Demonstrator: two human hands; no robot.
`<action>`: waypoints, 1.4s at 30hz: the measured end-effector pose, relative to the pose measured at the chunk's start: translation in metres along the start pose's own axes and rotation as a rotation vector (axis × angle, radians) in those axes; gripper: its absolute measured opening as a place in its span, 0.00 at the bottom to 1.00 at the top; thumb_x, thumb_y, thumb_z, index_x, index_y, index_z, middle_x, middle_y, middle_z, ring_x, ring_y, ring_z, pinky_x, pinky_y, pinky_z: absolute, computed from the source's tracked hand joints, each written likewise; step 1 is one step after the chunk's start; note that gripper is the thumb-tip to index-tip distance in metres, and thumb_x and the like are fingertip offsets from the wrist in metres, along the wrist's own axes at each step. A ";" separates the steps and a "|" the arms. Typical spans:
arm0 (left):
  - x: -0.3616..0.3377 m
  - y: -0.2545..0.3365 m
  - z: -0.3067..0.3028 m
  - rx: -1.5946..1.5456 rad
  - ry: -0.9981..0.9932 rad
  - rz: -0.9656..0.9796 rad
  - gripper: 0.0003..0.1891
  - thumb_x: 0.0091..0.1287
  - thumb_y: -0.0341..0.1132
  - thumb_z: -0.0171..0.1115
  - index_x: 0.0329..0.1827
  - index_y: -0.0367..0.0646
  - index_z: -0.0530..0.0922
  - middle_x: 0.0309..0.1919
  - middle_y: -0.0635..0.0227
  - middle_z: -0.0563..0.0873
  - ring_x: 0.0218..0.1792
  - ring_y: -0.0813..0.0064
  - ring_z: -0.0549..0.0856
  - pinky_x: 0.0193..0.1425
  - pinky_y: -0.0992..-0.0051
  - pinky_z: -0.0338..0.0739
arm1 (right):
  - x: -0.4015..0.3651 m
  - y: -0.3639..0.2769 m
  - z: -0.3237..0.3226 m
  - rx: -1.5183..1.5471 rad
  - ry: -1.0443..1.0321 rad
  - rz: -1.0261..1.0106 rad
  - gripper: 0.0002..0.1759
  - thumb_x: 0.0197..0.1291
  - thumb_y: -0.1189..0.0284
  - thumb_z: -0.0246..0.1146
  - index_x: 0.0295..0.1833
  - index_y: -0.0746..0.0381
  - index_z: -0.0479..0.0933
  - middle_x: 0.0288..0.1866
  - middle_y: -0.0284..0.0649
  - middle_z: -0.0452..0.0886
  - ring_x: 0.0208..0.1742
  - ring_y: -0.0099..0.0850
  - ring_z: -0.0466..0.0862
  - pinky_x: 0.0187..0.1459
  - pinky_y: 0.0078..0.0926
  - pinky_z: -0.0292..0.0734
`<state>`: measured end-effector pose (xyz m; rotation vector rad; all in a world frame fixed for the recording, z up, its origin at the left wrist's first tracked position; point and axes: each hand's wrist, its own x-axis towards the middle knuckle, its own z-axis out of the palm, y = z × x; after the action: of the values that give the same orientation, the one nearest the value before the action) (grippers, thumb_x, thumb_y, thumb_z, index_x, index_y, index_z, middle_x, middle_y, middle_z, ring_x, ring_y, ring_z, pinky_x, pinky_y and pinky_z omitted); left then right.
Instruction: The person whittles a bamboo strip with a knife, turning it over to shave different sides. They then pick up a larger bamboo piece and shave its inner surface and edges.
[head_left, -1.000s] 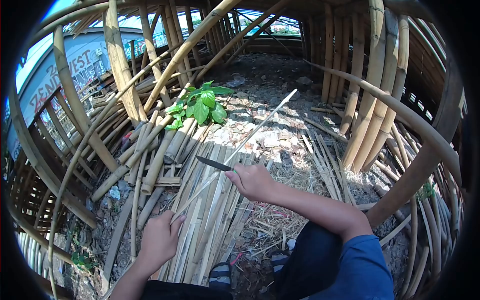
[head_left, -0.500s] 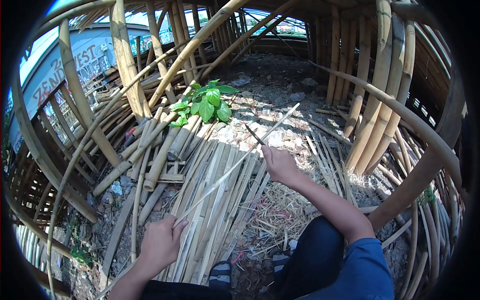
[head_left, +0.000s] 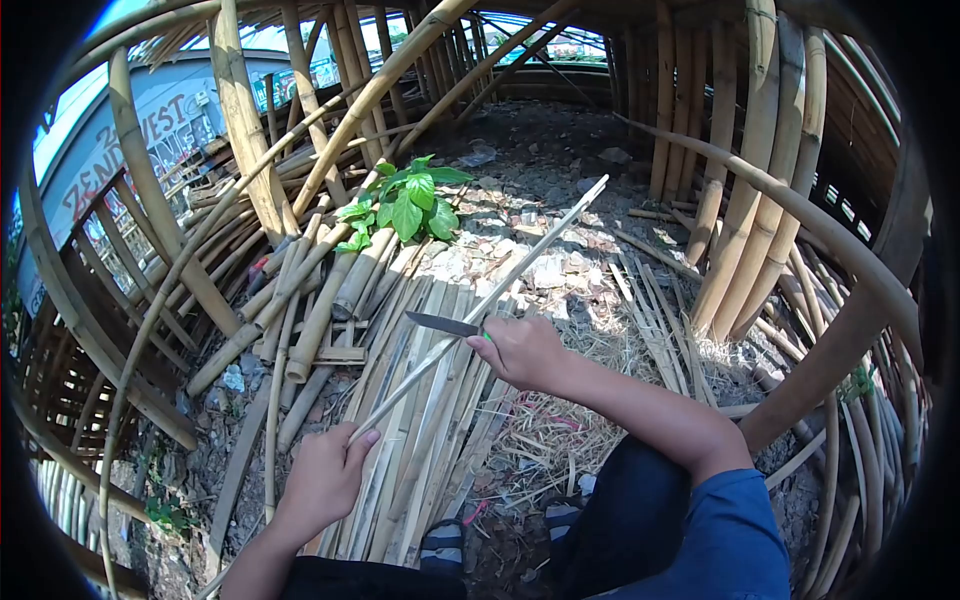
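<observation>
Bamboo strip (head_left: 540, 245) | long axis near-L→far-R | L hand (head_left: 320, 480) grip: strip | R hand (head_left: 520, 350): knife (head_left: 440, 323)

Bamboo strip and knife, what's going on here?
A person's left hand grips the near end of a long thin bamboo strip, holding it slanted above a pile of split slats. The right hand holds a knife, its blade crossing the strip about midway along.
</observation>
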<state>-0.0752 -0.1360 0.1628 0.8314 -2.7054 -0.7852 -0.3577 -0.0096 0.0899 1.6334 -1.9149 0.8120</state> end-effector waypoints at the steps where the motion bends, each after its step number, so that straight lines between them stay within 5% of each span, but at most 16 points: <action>1: 0.000 -0.002 0.001 0.001 -0.003 0.000 0.20 0.75 0.42 0.58 0.33 0.32 0.79 0.16 0.47 0.77 0.20 0.46 0.79 0.28 0.56 0.70 | 0.000 0.002 0.002 -0.021 0.017 -0.019 0.27 0.74 0.52 0.52 0.28 0.62 0.73 0.18 0.45 0.79 0.17 0.46 0.81 0.21 0.43 0.76; 7: -0.002 -0.004 0.000 0.000 0.022 0.057 0.19 0.75 0.41 0.58 0.33 0.32 0.79 0.15 0.47 0.76 0.18 0.47 0.78 0.26 0.57 0.69 | 0.000 0.006 0.002 -0.062 0.062 -0.051 0.26 0.73 0.52 0.54 0.28 0.62 0.73 0.18 0.44 0.79 0.16 0.44 0.80 0.18 0.41 0.75; 9: -0.002 -0.005 0.000 -0.004 0.013 0.056 0.16 0.76 0.39 0.57 0.38 0.31 0.78 0.15 0.53 0.74 0.17 0.65 0.70 0.26 0.64 0.66 | 0.001 0.009 0.003 -0.061 0.078 -0.059 0.26 0.73 0.52 0.54 0.27 0.61 0.73 0.18 0.43 0.79 0.16 0.44 0.80 0.18 0.41 0.75; 10: -0.002 -0.005 0.000 -0.004 0.011 0.057 0.16 0.76 0.39 0.57 0.38 0.31 0.78 0.15 0.53 0.74 0.17 0.65 0.70 0.26 0.64 0.66 | 0.001 0.010 0.003 -0.071 0.083 -0.049 0.26 0.73 0.52 0.54 0.27 0.61 0.73 0.17 0.43 0.78 0.16 0.44 0.80 0.18 0.42 0.75; 12: -0.004 -0.001 -0.002 -0.007 0.031 0.024 0.18 0.75 0.40 0.58 0.33 0.31 0.79 0.16 0.47 0.77 0.18 0.48 0.79 0.26 0.57 0.69 | 0.001 0.013 0.005 -0.082 0.089 -0.039 0.26 0.73 0.52 0.54 0.27 0.61 0.73 0.16 0.43 0.78 0.15 0.44 0.80 0.17 0.42 0.75; 15: -0.006 0.006 -0.005 -0.014 0.032 0.008 0.18 0.75 0.40 0.58 0.33 0.31 0.79 0.16 0.46 0.77 0.19 0.47 0.79 0.26 0.57 0.69 | -0.002 0.022 0.008 -0.085 0.125 -0.097 0.26 0.73 0.52 0.54 0.27 0.61 0.72 0.15 0.42 0.77 0.15 0.44 0.79 0.17 0.42 0.74; 19: -0.008 -0.005 -0.003 -0.016 0.063 0.023 0.18 0.75 0.39 0.58 0.31 0.31 0.78 0.16 0.46 0.77 0.19 0.47 0.78 0.26 0.57 0.69 | -0.002 0.040 -0.006 -0.109 0.041 0.128 0.28 0.75 0.53 0.50 0.28 0.62 0.73 0.15 0.46 0.76 0.17 0.48 0.80 0.21 0.45 0.76; 22: -0.012 -0.008 -0.004 0.006 0.020 -0.015 0.18 0.74 0.39 0.59 0.31 0.30 0.78 0.15 0.46 0.76 0.19 0.46 0.78 0.26 0.57 0.69 | -0.008 0.066 -0.008 -0.070 0.028 0.457 0.32 0.78 0.50 0.42 0.32 0.65 0.76 0.22 0.55 0.79 0.28 0.56 0.83 0.33 0.53 0.78; 24: -0.016 -0.012 -0.002 0.044 0.005 0.012 0.17 0.75 0.39 0.58 0.33 0.31 0.78 0.12 0.60 0.70 0.15 0.73 0.68 0.24 0.65 0.64 | -0.017 0.084 -0.011 -0.075 0.019 0.486 0.33 0.78 0.50 0.41 0.33 0.65 0.76 0.22 0.56 0.79 0.28 0.57 0.82 0.33 0.53 0.78; 25: -0.016 -0.009 -0.003 0.045 0.001 0.013 0.17 0.75 0.39 0.58 0.33 0.31 0.78 0.12 0.60 0.70 0.15 0.73 0.68 0.24 0.65 0.64 | -0.021 0.086 -0.012 -0.083 0.004 0.511 0.33 0.78 0.50 0.40 0.34 0.66 0.77 0.23 0.57 0.80 0.28 0.58 0.82 0.33 0.54 0.78; 26: -0.016 -0.003 -0.004 0.049 -0.016 -0.022 0.18 0.74 0.39 0.59 0.32 0.30 0.78 0.14 0.53 0.73 0.18 0.59 0.73 0.26 0.61 0.67 | -0.025 0.085 -0.011 -0.058 -0.002 0.529 0.34 0.78 0.51 0.40 0.33 0.67 0.76 0.23 0.58 0.80 0.28 0.59 0.82 0.34 0.54 0.78; 27: -0.015 0.000 -0.004 0.053 -0.032 -0.056 0.18 0.73 0.39 0.60 0.31 0.30 0.78 0.15 0.47 0.76 0.20 0.46 0.79 0.27 0.57 0.70 | -0.024 0.080 -0.012 -0.060 -0.002 0.531 0.34 0.78 0.51 0.40 0.33 0.67 0.76 0.23 0.58 0.80 0.28 0.59 0.82 0.34 0.54 0.78; 30: -0.007 -0.005 0.002 0.017 -0.009 -0.026 0.19 0.74 0.40 0.59 0.32 0.30 0.78 0.16 0.47 0.77 0.21 0.46 0.79 0.29 0.57 0.70 | -0.019 0.056 -0.014 0.143 -0.088 0.515 0.33 0.78 0.52 0.41 0.33 0.68 0.76 0.25 0.60 0.80 0.30 0.60 0.82 0.37 0.55 0.78; 35: 0.001 -0.005 0.006 -0.020 -0.018 0.010 0.19 0.74 0.40 0.58 0.32 0.30 0.78 0.16 0.48 0.76 0.21 0.48 0.78 0.29 0.58 0.70 | -0.010 -0.020 -0.013 0.266 -0.114 0.184 0.31 0.78 0.53 0.44 0.32 0.67 0.75 0.21 0.56 0.78 0.26 0.58 0.82 0.32 0.51 0.79; 42: -0.005 -0.001 0.002 -0.055 0.033 0.037 0.18 0.75 0.38 0.59 0.30 0.30 0.77 0.14 0.49 0.74 0.15 0.55 0.74 0.24 0.60 0.66 | -0.002 -0.017 -0.010 0.088 0.032 0.098 0.23 0.76 0.58 0.51 0.30 0.64 0.72 0.18 0.48 0.77 0.18 0.50 0.79 0.22 0.45 0.74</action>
<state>-0.0707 -0.1332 0.1605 0.7734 -2.6502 -0.8269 -0.3403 -0.0030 0.0981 1.5769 -1.9753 0.9683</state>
